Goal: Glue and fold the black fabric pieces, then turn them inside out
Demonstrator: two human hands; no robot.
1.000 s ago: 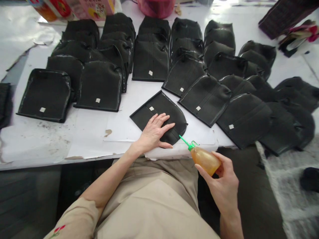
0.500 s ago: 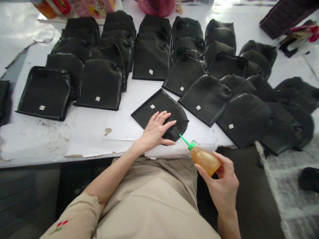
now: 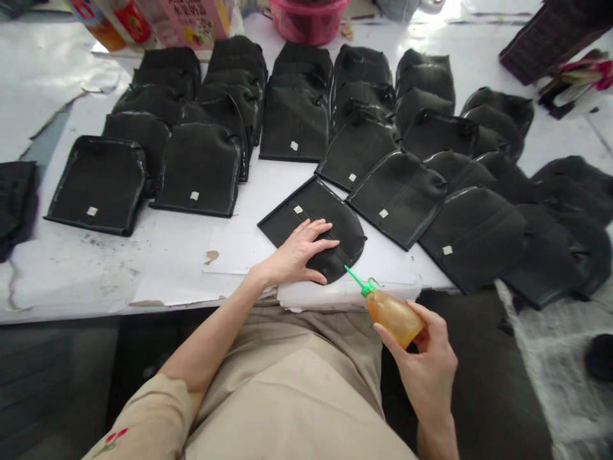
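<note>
Our left thumb has drawn in slightly towards our palm since the earlier frame, while the head view has shifted and our hands and the black piece (image 3: pixel 347 227) keep nearly the same arrangement. Our left hand (image 3: pixel 294 257) lies open, fingers spread, pressing that piece onto the white tabletop (image 3: pixel 239 252). Our right hand (image 3: pixel 435 358) grips an amber bottle (image 3: pixel 393 319), its green nozzle (image 3: pixel 355 277) pointing at the piece's rounded end; whether the tip touches, we cannot tell.

We judge this piece to be partway through: a glossy line shows along part of its upper right edge, and our nozzle sits at the lower part of its curve. Many other black pieces (image 3: pixel 272 124) lie in overlapping rows, several with glossy edges, but we cannot tell which are finished.

Our piece lies slantwise near the tabletop's front edge, its rounded end towards our right hand. The neighbouring piece (image 3: pixel 397 198) sits just beside it, leaving little room at the upper right. More open surface lies to its left, and our bottle has free space beyond the front edge, above our lap.
</note>
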